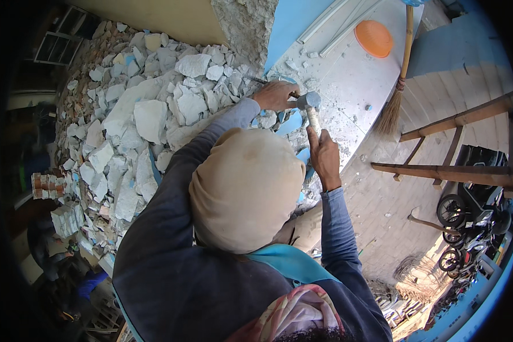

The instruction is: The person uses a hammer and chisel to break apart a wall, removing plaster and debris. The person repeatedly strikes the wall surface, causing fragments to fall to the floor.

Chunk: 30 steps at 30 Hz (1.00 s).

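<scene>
My left hand (276, 96) is closed around a dark metal chisel (255, 78), whose thin shaft sticks out to the left toward the foot of the broken wall. In my right hand (325, 158) is the pale, worn handle of a hammer (309, 101), with the forefinger stretched along it. The hammer's blunt grey head lies right beside the chisel's near end; I cannot tell whether they touch. Blue-painted broken pieces (291, 123) lie just under both hands. Between my arms a rounded shape in beige cloth (246, 191) hides part of the ground.
Grey rubble (150, 121) is heaped at left, against a yellowish wall with a jagged end (246, 25). An orange basin (374, 39) and a straw broom (391, 109) are at the far right. Wooden beams (450, 172) stick in from the right, near parked motorcycles (459, 228).
</scene>
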Each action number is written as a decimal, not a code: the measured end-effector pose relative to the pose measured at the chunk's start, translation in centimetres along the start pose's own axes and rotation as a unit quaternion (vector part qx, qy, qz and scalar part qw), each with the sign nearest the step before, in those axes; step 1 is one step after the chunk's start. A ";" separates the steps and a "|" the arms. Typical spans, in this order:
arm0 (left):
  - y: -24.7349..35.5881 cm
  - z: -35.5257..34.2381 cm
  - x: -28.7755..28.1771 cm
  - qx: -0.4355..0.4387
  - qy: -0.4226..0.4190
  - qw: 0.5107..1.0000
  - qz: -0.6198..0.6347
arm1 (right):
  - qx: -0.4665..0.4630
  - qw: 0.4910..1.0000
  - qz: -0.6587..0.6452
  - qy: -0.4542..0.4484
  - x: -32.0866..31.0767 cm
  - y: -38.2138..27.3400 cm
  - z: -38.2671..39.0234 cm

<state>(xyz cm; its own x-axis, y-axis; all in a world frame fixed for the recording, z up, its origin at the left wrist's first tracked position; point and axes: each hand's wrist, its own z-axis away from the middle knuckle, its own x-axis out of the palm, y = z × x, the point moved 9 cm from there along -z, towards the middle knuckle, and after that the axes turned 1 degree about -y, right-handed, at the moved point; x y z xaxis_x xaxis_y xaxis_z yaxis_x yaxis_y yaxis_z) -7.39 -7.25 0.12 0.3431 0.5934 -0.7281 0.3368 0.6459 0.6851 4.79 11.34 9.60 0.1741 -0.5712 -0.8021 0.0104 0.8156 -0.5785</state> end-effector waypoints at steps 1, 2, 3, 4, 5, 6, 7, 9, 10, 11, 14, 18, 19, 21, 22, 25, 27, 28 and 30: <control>0.4 0.3 1.9 0.032 -0.053 0.998 -0.019 | 0.020 1.000 -0.003 -0.009 0.5 1.2 0.1; 1.3 1.3 3.1 0.082 -0.049 0.994 -0.059 | 0.035 0.999 -0.007 -0.019 1.1 2.1 0.6; 1.6 1.9 3.2 0.111 -0.004 0.991 -0.073 | 0.051 0.998 -0.034 -0.024 1.4 3.0 1.8; 0.9 2.4 4.1 0.086 -0.010 0.990 -0.108 | 0.081 0.989 -0.118 -0.037 2.0 3.9 3.2; 1.1 2.8 4.2 0.109 0.013 0.987 -0.116 | 0.118 0.967 -0.216 -0.062 2.7 4.6 4.8; 1.2 3.5 4.8 0.123 0.000 0.988 -0.096 | 0.179 0.928 -0.314 -0.093 3.5 5.4 7.0; 1.0 3.9 4.6 0.125 0.002 0.988 -0.091 | 0.223 0.905 -0.347 -0.103 3.6 5.9 9.1; 1.1 3.6 1.7 0.147 0.074 0.981 -0.099 | 0.280 0.858 -0.416 -0.112 3.6 6.3 11.6; 0.6 3.3 1.0 0.112 0.052 0.987 -0.107 | 0.306 0.849 -0.418 -0.108 3.1 6.7 12.7; 0.3 2.7 -0.4 0.079 0.049 0.989 -0.114 | 0.333 0.839 -0.418 -0.103 2.7 7.1 13.6; 1.8 1.1 -4.7 0.002 0.130 0.987 -0.093 | 0.385 0.819 -0.421 -0.061 1.2 8.5 15.5; 5.8 0.3 -5.8 -0.010 0.124 0.989 -0.084 | 0.437 0.782 -0.445 -0.013 0.5 10.7 17.6; 7.3 0.0 -5.0 0.035 0.122 0.989 -0.071 | 0.433 0.776 -0.458 -0.005 0.5 11.0 17.8; 9.3 -1.1 -2.8 0.106 0.109 0.988 -0.035 | 0.432 0.770 -0.470 0.017 0.5 11.9 18.1; 9.7 -1.5 -2.0 0.140 0.121 0.982 -0.046 | 0.441 0.762 -0.473 0.019 0.6 12.2 18.3; 9.3 -3.1 -0.2 0.210 0.134 0.967 -0.052 | 0.447 0.742 -0.498 0.035 0.7 12.7 18.6; 8.0 -3.6 1.7 0.151 0.074 0.985 -0.044 | 0.445 0.737 -0.508 0.026 0.6 12.6 18.8; 7.1 -3.6 2.7 0.096 0.023 0.994 -0.048 | 0.443 0.734 -0.514 0.027 0.6 12.6 19.0; 6.6 -2.4 3.6 0.006 -0.014 1.000 0.001 | 0.450 0.732 -0.511 0.023 0.6 12.6 19.6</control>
<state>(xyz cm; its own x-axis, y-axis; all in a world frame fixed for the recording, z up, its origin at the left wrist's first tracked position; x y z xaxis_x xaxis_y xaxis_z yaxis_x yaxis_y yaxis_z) -6.02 0.28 1.99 0.3686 0.5808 -0.7258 0.3471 0.6383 0.6871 24.34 23.10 4.71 -0.4104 -0.9112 -0.0353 0.7603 -0.3205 -0.5649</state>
